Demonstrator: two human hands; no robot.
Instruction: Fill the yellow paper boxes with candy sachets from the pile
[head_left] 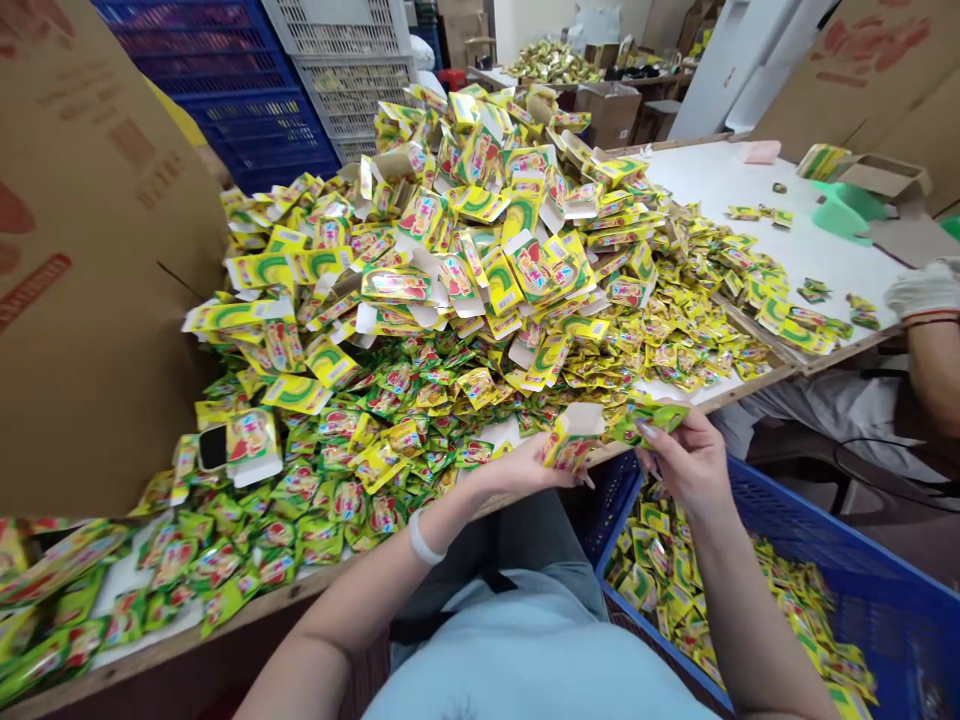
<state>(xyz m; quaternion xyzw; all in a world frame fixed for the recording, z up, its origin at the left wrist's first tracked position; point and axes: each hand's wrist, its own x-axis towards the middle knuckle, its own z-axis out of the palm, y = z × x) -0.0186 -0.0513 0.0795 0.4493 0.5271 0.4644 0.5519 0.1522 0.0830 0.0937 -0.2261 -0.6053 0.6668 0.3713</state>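
Note:
My left hand (525, 468) is closed around a small yellow and green carton (571, 440) with its white flap up, at the table's front edge. Just to the right, my right hand (686, 455) pinches a green candy packet (646, 420) close to the carton's open end. Both hands are over the near rim of a blue crate (832, 530). Green packets (352, 500) and yellow packets (667, 335) are spread over the table in front of me. Behind them rises a large heap of empty-looking cartons (480, 230), many with flaps open.
A tall cardboard box (90, 250) stands at the left, near a dark phone-like object (213, 448). Blue plastic crates (240, 120) are stacked behind. At the right, another person's gloved hand (926, 290) is by the white table (697, 175). Filled cartons (660, 580) lie in the blue crate.

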